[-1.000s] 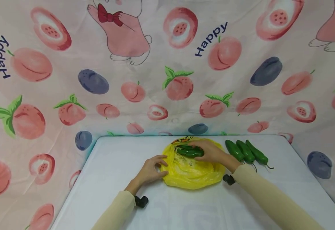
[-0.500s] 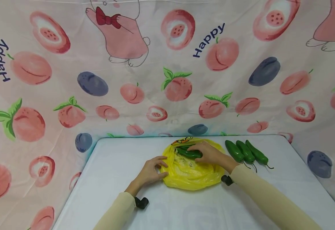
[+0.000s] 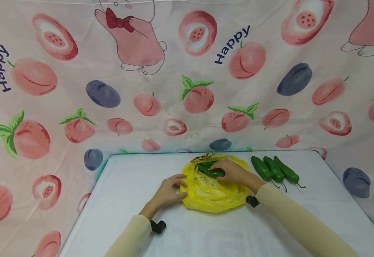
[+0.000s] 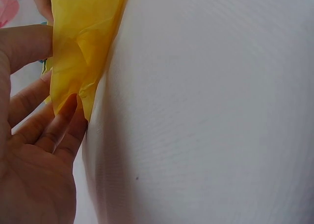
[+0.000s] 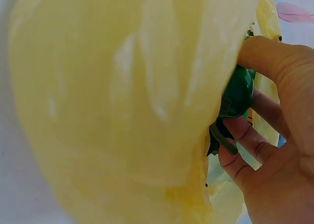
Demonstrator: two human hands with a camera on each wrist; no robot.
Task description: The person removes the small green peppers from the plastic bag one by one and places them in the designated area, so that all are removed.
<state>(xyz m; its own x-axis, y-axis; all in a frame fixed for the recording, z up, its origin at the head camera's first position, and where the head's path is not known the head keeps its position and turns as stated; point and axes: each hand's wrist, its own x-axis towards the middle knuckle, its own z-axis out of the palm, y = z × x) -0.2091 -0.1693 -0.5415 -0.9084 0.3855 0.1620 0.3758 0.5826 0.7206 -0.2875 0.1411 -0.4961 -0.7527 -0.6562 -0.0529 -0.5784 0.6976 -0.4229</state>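
A yellow plastic bag (image 3: 217,200) lies on the table with its opening facing up and several green peppers inside. My right hand (image 3: 233,173) reaches into the opening and grips a glossy green pepper (image 3: 217,173) between thumb and fingers. In the right wrist view, that pepper (image 5: 239,94) shows its stem end among the fingers, and the bag wall hides the rest. My left hand (image 3: 169,191) rests at the bag's left edge, thumb and fingers spread apart. Close up in the left wrist view, its fingertips (image 4: 68,106) touch the yellow plastic.
Right of the bag, three green peppers (image 3: 275,169) lie side by side, stems toward the front. All of it stands on a white-covered table (image 3: 135,171). A peach-printed cloth (image 3: 167,85) hangs behind the table's back edge.
My right hand has shifted slightly left and deeper into the bag with the pepper. The left hand stays at the bag's edge. The head view has tilted a little.
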